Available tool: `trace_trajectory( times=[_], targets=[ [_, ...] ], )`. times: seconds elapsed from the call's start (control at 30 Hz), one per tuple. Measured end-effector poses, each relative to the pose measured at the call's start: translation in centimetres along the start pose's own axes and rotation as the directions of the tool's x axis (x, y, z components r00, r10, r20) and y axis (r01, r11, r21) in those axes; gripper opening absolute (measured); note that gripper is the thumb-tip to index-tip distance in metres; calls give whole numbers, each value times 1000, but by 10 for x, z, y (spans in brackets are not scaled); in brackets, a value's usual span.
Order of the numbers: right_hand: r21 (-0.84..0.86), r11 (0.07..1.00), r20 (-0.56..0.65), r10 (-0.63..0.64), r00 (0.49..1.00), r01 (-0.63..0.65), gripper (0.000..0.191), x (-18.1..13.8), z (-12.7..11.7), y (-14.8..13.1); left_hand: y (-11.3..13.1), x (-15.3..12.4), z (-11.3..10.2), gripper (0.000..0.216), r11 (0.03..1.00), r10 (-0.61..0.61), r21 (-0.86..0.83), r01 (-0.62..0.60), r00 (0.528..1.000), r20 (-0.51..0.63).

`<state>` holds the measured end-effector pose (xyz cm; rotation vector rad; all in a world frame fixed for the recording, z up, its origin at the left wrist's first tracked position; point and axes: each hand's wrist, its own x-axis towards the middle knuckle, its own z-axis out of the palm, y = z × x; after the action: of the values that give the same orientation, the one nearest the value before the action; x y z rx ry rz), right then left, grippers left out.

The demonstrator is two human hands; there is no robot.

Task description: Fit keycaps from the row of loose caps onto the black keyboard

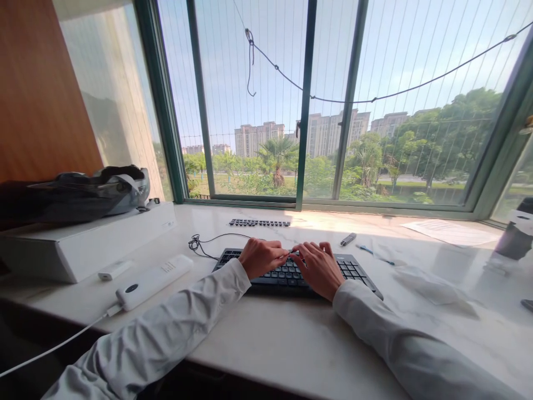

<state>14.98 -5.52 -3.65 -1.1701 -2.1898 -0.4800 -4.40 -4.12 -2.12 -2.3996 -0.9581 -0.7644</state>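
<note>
A black keyboard point(358, 272) lies on the white marbled tabletop, and both my hands are over its middle. My left hand point(263, 258) is closed, thumb and forefinger pinched together above the keys. Its fingertips meet those of my right hand point(318, 265), whose fingers are bent and drawn together. Something small and dark shows between the fingertips, too small to name. Behind the keyboard sit several loose black keycaps point(259, 223) in rows. The keyboard's cable point(200, 244) lies coiled at its back left.
To the left are a white power bank point(154, 282) with a cable, a small white block point(115, 270) and a white box point(83, 244) bearing a dark bag point(95, 191). On the right lie a grey stick-shaped object point(348, 239), a thin blue tool point(377, 254), clear plastic point(433, 286) and paper point(452, 231).
</note>
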Motion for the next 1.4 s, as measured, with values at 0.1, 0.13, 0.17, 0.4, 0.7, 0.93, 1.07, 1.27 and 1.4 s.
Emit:
trace_trajectory(
  times=[0.1,0.13,0.17,0.4,0.7,0.93,1.07,1.27,1.4],
  targets=[
    [-4,1000,19,-12,1000,12,27,0,-1,-2,-2,-2,1,31,1000,-15,-25,15,1000,18],
    [-9,1000,24,-13,1000,14,27,0,0,-3,-2,-3,1,31,999,-25,-40,26,1000,17],
    [-14,1000,28,-15,1000,16,27,1,0,-3,-2,-3,2,32,998,-35,-58,36,999,16],
    [23,999,15,-26,1000,26,27,1,4,-1,-1,-2,0,28,984,-128,-122,129,992,13],
    [13,998,-16,-62,998,62,29,0,5,0,-4,-5,3,33,976,-89,-200,81,996,-29],
    [4,998,12,-64,998,64,30,-1,4,1,-6,-5,0,34,982,-81,-171,77,997,-18],
    [-8,999,26,-40,999,40,32,-1,3,-1,-14,-2,-5,31,979,-85,-185,90,996,35],
    [20,999,68,-49,996,48,32,-1,0,-5,-53,3,-18,21,926,-115,-309,216,942,315],
    [25,998,86,-59,994,57,31,-2,0,-7,-68,2,-20,24,834,-44,-463,299,873,485]
  ],
)
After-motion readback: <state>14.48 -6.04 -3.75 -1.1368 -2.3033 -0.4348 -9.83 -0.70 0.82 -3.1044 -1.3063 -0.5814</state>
